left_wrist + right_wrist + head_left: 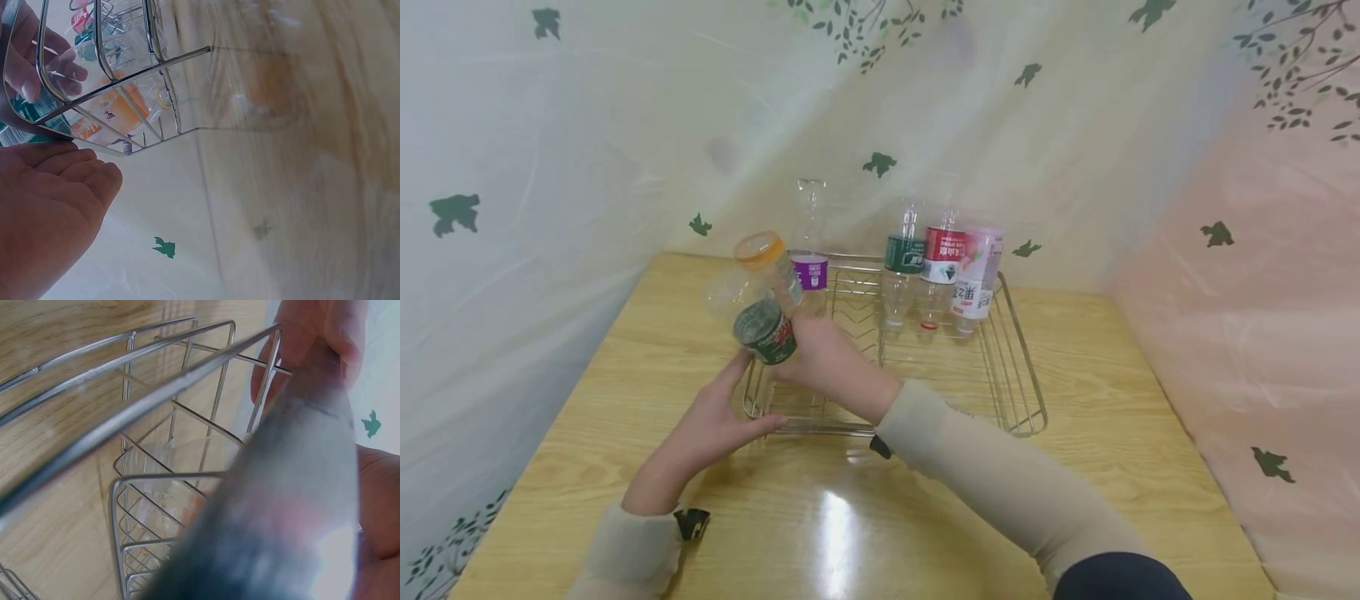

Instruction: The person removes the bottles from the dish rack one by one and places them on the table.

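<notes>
A clear plastic bottle with a dark green label [765, 332] is tilted over the left front corner of the wire rack [1030, 367]. My right hand [831, 354] grips it from the right; the fingers are mostly hidden behind it. In the right wrist view the bottle [269, 512] looms large and blurred. Below it is my left hand [711, 425], thumb and fingers spread, fingertips right at the bottle's lower end and thumb along the rack's front rim. In the left wrist view my left hand's fingers [94, 175] lie extended beside the rack. Just behind the bottle stands an orange-ended clear bottle [762, 250].
At the rack's back left is a purple-labelled bottle [810, 271]. Upside-down bottles with green [905, 254], red [945, 250] and pink [979, 267] labels line the back right. The wooden table [1090, 400] meets patterned sheeting [700, 125] behind and at the sides.
</notes>
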{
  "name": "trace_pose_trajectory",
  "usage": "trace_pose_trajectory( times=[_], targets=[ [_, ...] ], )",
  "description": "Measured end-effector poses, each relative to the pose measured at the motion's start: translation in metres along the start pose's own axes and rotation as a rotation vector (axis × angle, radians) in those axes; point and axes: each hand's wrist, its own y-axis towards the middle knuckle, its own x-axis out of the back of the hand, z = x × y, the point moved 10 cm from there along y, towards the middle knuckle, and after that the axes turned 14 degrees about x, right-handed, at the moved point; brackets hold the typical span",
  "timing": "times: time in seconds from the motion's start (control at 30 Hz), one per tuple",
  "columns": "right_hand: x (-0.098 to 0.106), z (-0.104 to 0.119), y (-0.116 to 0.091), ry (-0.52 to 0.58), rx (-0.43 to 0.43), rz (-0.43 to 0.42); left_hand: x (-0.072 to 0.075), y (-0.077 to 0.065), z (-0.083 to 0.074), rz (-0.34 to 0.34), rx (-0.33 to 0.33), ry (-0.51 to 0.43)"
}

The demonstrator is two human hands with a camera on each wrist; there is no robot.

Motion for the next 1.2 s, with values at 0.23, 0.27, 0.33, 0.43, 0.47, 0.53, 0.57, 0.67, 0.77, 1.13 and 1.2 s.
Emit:
trace_pose_trajectory(
  times=[0.23, 0.27, 0.33, 0.43, 0.47, 0.53, 0.57, 0.67, 0.77, 1.13, 1.2],
  targets=[
    [0.001, 0.005, 0.002, -0.029, 0.028, -0.029, 0.000, 0.000, 0.001, -0.003, 0.002, -0.005],
    [0.001, 0.005, 0.002, -0.031, 0.030, -0.033, 0.000, 0.000, 0.001, -0.003, 0.005, -0.002],
    [0.003, 0.006, 0.001, -0.027, 0.035, -0.038, 0.000, -0.001, 0.001, -0.006, 0.008, 0.008],
    [0.007, 0.008, -0.002, -0.002, 0.031, -0.044, 0.000, -0.002, 0.001, -0.006, 0.022, 0.029],
    [0.009, 0.009, -0.003, 0.003, 0.028, -0.044, 0.000, -0.002, 0.001, -0.007, 0.026, 0.036],
    [0.015, 0.011, -0.006, 0.020, 0.017, -0.051, 0.000, -0.003, 0.002, -0.006, 0.031, 0.042],
    [0.018, 0.011, -0.007, 0.030, 0.008, -0.056, 0.000, -0.003, 0.002, -0.004, 0.036, 0.044],
    [0.028, 0.012, -0.011, 0.020, 0.011, -0.081, -0.001, -0.002, 0.003, -0.003, 0.043, 0.052],
    [0.037, 0.011, -0.014, 0.020, 0.019, -0.111, -0.001, -0.001, 0.004, 0.000, 0.050, 0.060],
    [0.067, 0.013, -0.029, 0.024, 0.032, -0.185, -0.002, -0.001, 0.004, -0.001, 0.040, 0.054],
    [0.074, 0.013, -0.032, 0.019, 0.035, -0.199, -0.002, -0.001, 0.003, 0.001, 0.035, 0.055]
  ],
)
